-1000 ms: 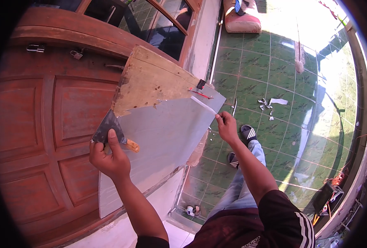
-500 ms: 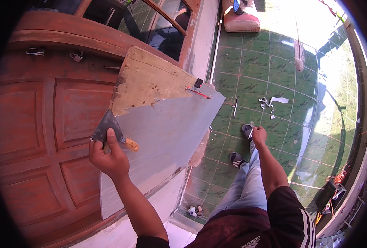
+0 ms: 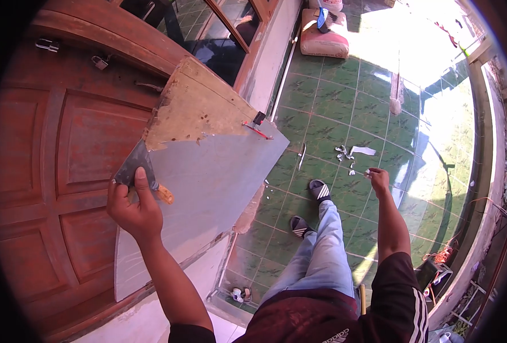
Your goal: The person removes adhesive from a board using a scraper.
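My left hand (image 3: 136, 203) is closed on a putty knife (image 3: 136, 164), gripping its dark, wide blade between thumb and fingers; the wooden handle points down to the right. The blade lies against the left edge of a large board (image 3: 202, 177), which is grey below and bare tan along its upper part. Out over the floor, my right hand (image 3: 381, 182) pinches a small white scrap (image 3: 368, 173) at its fingertips. A black binder clip (image 3: 259, 118) sits on the board's right edge, with a thin red tool (image 3: 258, 131) lying beside it.
White peeled scraps (image 3: 361, 151) and a thin strip (image 3: 302, 156) lie on the green tiled floor (image 3: 322, 123). A reddish sack (image 3: 325, 43) stands at the back. Behind the board is a brown wooden door (image 3: 25, 131) with padlocks. Orange cable (image 3: 446, 251) lies at the right.
My right hand has moved outward to the right, away from my legs, and the white scrap now shows in its fingers. My left hand keeps the putty knife at the board's edge. The view has shifted.
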Demonstrator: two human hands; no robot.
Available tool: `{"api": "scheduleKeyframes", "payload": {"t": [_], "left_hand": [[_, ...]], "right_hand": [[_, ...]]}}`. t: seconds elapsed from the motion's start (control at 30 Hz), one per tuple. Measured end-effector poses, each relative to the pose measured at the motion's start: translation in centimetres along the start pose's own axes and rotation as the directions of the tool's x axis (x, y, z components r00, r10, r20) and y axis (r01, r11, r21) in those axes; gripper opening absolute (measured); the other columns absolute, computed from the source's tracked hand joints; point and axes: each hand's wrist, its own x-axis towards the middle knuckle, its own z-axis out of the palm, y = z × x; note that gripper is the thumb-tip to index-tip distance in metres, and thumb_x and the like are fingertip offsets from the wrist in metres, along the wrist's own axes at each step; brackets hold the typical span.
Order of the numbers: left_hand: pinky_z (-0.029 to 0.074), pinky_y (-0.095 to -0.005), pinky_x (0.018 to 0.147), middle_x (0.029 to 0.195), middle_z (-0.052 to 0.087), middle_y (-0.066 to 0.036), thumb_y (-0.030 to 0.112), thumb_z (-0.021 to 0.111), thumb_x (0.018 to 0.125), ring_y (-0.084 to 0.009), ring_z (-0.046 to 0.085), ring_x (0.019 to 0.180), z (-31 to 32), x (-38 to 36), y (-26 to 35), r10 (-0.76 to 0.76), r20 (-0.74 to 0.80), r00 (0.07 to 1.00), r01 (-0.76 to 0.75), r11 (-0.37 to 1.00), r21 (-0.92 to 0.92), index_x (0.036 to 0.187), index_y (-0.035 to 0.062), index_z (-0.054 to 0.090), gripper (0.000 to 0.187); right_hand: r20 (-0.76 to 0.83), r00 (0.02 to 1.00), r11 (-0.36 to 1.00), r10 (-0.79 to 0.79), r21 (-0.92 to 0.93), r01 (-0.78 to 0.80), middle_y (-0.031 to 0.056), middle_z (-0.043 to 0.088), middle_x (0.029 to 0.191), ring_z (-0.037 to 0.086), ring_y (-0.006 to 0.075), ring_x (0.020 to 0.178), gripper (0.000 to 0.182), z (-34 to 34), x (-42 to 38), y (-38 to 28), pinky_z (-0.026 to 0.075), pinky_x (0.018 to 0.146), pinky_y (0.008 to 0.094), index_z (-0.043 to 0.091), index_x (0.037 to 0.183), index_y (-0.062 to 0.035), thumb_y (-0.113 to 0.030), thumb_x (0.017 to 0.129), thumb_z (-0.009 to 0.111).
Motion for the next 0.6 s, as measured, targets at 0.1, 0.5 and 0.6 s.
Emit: {"api": "scheduleKeyframes", "payload": {"t": [0.1, 0.5, 0.6], "left_hand": [[0.049, -0.0369, 0.068, 0.088, 0.071, -0.011, 0.019, 0.076, 0.105, -0.0237, 0.068, 0.077, -0.1, -0.1, -0.1, -0.016, 0.000, 1.000, 0.016, 1.000, -0.001, 0.091, -0.0058, 0.074, 0.029], [0.051, -0.0393, 0.069, 0.092, 0.073, -0.012, 0.018, 0.077, 0.104, -0.0290, 0.070, 0.078, -0.1, 0.2, 0.2, 0.028, -0.007, 1.000, -0.028, 1.000, 0.002, 0.091, -0.0047, 0.073, 0.026], [0.051, -0.0407, 0.069, 0.092, 0.073, -0.012, 0.017, 0.077, 0.103, -0.0308, 0.071, 0.079, -0.1, 0.3, 0.5, 0.031, -0.002, 1.000, -0.031, 1.000, -0.006, 0.092, -0.0042, 0.073, 0.024]], "right_hand": [[0.028, 1.000, 1.000, -0.012, 0.008, 0.012, 0.0194, 0.081, 0.115, 0.077, 0.0320, 0.106, 0.043, 0.0, 1.4, -1.9, 0.058, 0.096, 0.0373, 0.081, 0.124, -0.0007, 0.000, 0.087, 0.060], [0.038, 0.997, 0.688, 0.060, -0.726, -0.013, 0.0128, 0.078, 0.132, 0.073, 0.0320, 0.125, 0.040, 1.3, 0.5, -12.5, 0.056, 0.105, 0.0458, 0.079, 0.131, -0.0162, -0.013, 0.092, 0.068], [0.128, 0.928, 0.462, -0.350, -0.838, 0.289, 0.0146, 0.074, 0.141, 0.070, 0.0353, 0.130, 0.052, 5.0, -3.2, -13.8, 0.054, 0.107, 0.0480, 0.077, 0.134, -0.0177, -0.004, 0.085, 0.064]]}}
